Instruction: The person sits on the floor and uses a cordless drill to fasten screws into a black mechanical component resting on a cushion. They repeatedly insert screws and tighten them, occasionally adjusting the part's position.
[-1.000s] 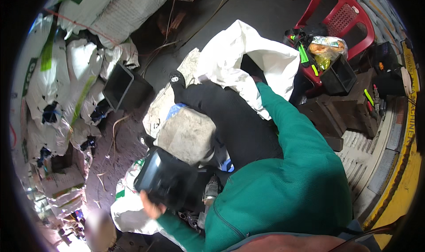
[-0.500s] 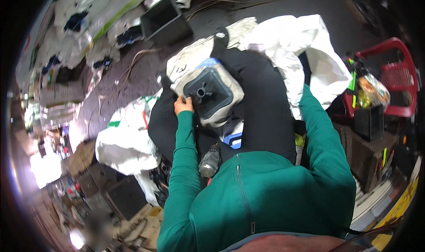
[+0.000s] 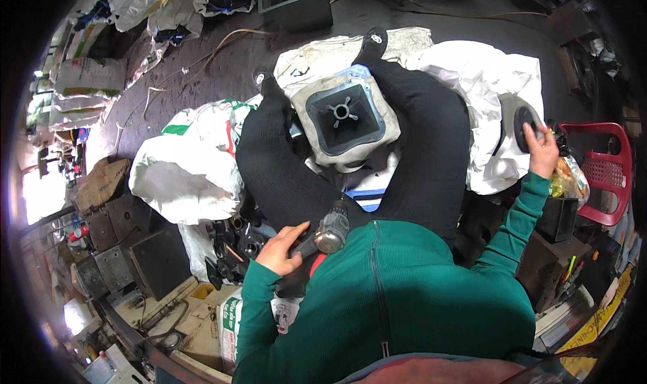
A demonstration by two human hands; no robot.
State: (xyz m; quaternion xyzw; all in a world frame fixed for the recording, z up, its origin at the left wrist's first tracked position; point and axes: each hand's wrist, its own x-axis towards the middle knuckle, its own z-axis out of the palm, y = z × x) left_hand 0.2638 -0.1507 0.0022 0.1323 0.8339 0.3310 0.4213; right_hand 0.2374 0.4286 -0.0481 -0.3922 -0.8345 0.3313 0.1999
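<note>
A black square funnel-like part (image 3: pixel 323 136) with a ring and short arms at its centre rests in a padded, off-white cloth-covered holder (image 3: pixel 385 141) between my legs. In my lap lies a grey cordless drill (image 3: pixel 332 227), its chuck end pointing away from me. My left hand (image 3: pixel 282 250) is beside the drill's dark grip, fingers extended and thumb apart; whether they touch the grip I cannot tell. Out to the right, my right hand (image 3: pixel 543 149) has its fingers on a black round disc-like part (image 3: pixel 524 129), held over the mouth of a white sack (image 3: pixel 495 80).
Another white sack (image 3: pixel 185 182) lies by my left leg, with small black parts (image 3: pixel 232 239) below it. A red plastic chair (image 3: pixel 606 175) stands at the right, near a dark box (image 3: pixel 558 219). Beyond my feet is a black bin (image 3: pixel 296 10).
My left hand has let go of the cloth-covered holder and come back beside the drill. My right hand has come out of the white sack with the black disc-like part. The view has shifted.
</note>
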